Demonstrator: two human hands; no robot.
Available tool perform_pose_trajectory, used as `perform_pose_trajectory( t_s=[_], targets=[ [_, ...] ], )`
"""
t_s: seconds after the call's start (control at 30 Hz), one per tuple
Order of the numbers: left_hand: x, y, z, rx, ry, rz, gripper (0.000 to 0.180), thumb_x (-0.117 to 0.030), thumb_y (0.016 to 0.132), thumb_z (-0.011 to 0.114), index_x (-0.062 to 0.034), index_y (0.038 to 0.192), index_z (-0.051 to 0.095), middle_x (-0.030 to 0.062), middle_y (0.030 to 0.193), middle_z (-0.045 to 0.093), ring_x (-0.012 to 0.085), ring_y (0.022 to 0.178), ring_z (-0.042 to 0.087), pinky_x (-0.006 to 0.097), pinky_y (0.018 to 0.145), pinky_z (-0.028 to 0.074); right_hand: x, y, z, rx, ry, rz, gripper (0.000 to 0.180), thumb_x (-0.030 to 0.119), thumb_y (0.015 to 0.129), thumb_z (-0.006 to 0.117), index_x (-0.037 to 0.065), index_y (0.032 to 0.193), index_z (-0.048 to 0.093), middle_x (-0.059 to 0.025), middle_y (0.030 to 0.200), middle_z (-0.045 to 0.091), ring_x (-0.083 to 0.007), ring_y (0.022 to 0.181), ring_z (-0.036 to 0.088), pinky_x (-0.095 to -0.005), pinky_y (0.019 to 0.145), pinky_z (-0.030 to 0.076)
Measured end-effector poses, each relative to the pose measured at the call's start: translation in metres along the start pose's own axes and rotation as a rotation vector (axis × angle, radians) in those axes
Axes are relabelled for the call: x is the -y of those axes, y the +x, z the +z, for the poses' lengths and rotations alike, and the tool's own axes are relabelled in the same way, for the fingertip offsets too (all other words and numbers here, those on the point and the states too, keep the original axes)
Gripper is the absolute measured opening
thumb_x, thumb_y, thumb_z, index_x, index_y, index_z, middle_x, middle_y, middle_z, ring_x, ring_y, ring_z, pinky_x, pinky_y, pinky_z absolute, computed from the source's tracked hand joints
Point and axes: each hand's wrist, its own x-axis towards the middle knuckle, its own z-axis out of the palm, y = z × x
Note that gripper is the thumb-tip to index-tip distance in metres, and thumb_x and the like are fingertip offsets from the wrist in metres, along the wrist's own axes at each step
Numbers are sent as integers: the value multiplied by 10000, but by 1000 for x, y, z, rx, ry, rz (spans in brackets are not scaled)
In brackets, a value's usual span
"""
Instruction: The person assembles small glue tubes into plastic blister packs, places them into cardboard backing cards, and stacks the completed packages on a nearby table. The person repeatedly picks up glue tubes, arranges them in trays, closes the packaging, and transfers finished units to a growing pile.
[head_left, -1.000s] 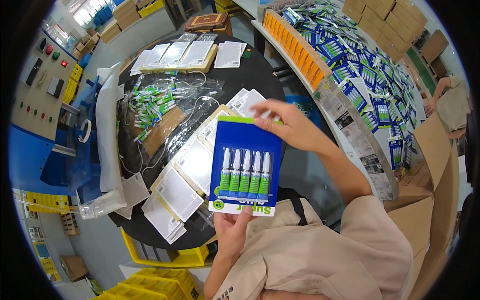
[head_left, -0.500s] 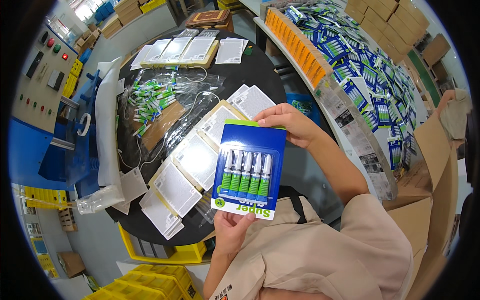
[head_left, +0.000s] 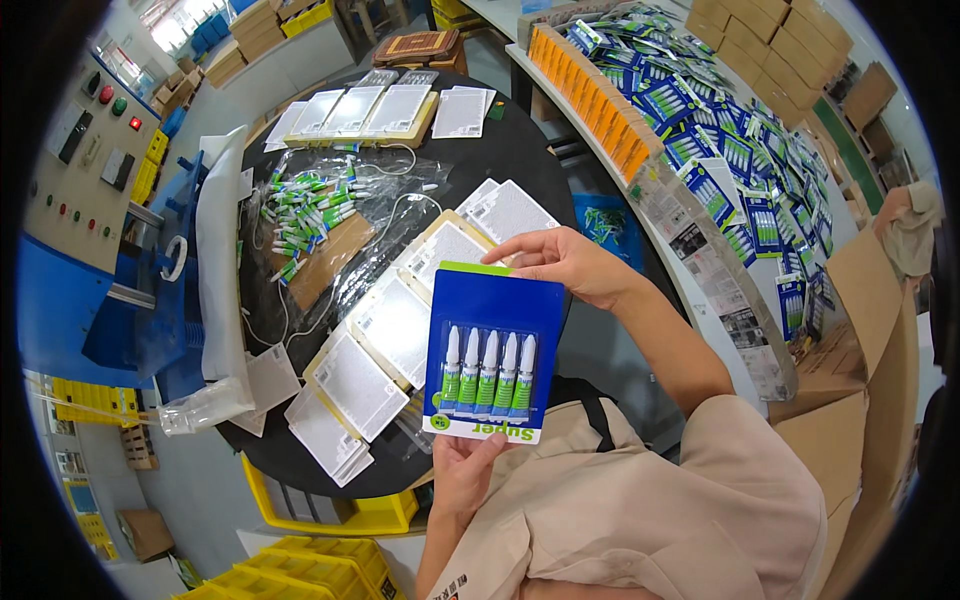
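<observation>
A blue blister pack of glue tubes (head_left: 495,300) is in front of me, its clear bubble holding several green-and-white tubes in a row, caps toward the far edge. My left hand (head_left: 465,472) is closed on the pack's near white edge, thumb on top. At the far green edge, my right hand (head_left: 578,265) has its thumb and fingers around the right part of that edge. Just left of the pack, white backing cards (head_left: 390,328) lie face down over pale yellow trays on the black round table (head_left: 400,180).
Loose glue tubes (head_left: 305,205) lie heaped on plastic sheeting. More cards (head_left: 350,110) cover a tray at the far side. A blue machine (head_left: 150,310) stands at left. Finished packs (head_left: 740,150) pile up on the right-hand bench behind an orange-and-newsprint barrier (head_left: 590,95). Yellow crates (head_left: 300,570) sit below.
The pack's far edge has come nearer me and a little left, and the pack looks more upright. My right hand has moved with it and its fingers have shifted along the edge.
</observation>
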Motion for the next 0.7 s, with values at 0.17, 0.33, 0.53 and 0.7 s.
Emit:
perform_pose_trajectory(
  t_s=[0.17,0.33,0.53,0.7],
  targets=[
    [7,1,-7,-44,137,6,471,92,905,645,41,1354,513,165,1295,645,278,1146,665,482,986,560,6,-10,9,-154,-277,-314,517,46,784,825,38,1268,645,-97,1190,683,-144,1020,649,-290,854,569],
    [13,8,-12,-61,153,60,477,65,910,659,31,1360,504,161,1275,652,282,1129,671,488,974,571,17,-33,19,-143,-208,-246,632,6,771,841,47,1354,599,-79,1166,680,-132,1042,636,-267,867,564],
    [14,13,-12,-4,101,98,497,56,889,684,-14,1351,516,136,1288,645,281,1153,658,520,1001,554,26,-47,37,-38,-258,-351,825,52,718,877,78,1458,512,-91,1286,621,-158,1143,608,-315,942,539],
    [16,15,-13,-16,83,109,452,46,896,693,-15,1319,544,121,1259,658,273,1147,661,510,998,558,23,-55,55,-116,-460,-401,846,94,704,883,93,1461,506,-106,1363,561,-182,1222,570,-342,985,520]
  ],
)
